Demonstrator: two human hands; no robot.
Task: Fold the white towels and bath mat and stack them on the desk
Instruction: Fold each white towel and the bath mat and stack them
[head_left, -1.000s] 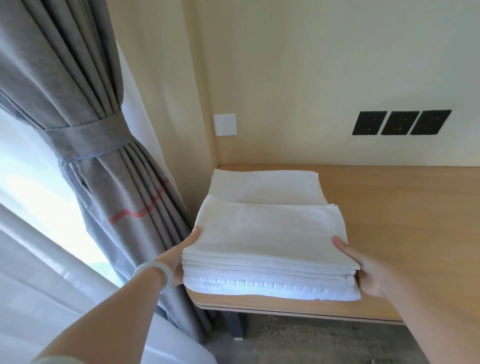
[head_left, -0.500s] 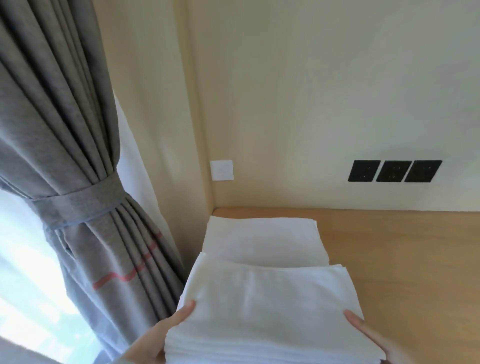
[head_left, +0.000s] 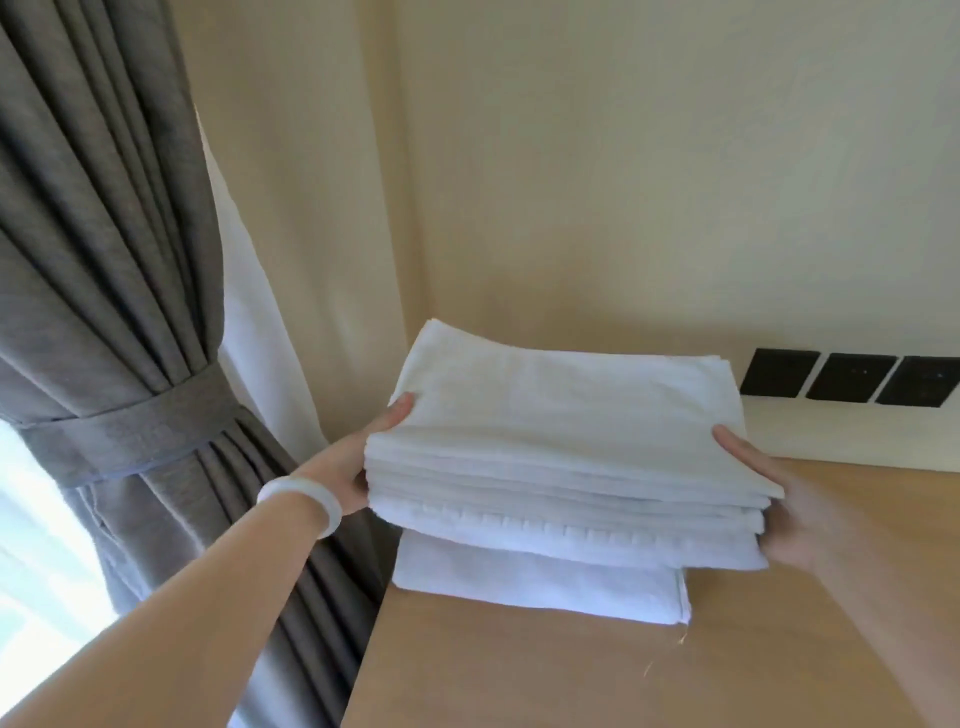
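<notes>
A thick stack of folded white towels (head_left: 566, 452) is lifted off the wooden desk (head_left: 571, 670), held level between both hands. My left hand (head_left: 363, 457) grips its left edge, thumb on top and fingers underneath. My right hand (head_left: 779, 499) grips the right edge the same way. The bottom layer of the stack has a ribbed border, like a bath mat. Directly below it, another folded white towel (head_left: 545, 587) lies flat on the desk in the corner by the wall.
A grey curtain (head_left: 104, 312) tied back with a band hangs at the left, close to the desk's left edge. Three black wall sockets (head_left: 852, 379) sit on the wall just above the desk at the right. The cream wall runs behind the desk.
Both hands have lifted the thick stack from the desk's front part and carried it back over the flat folded towel. The view has shifted closer to the desk.
</notes>
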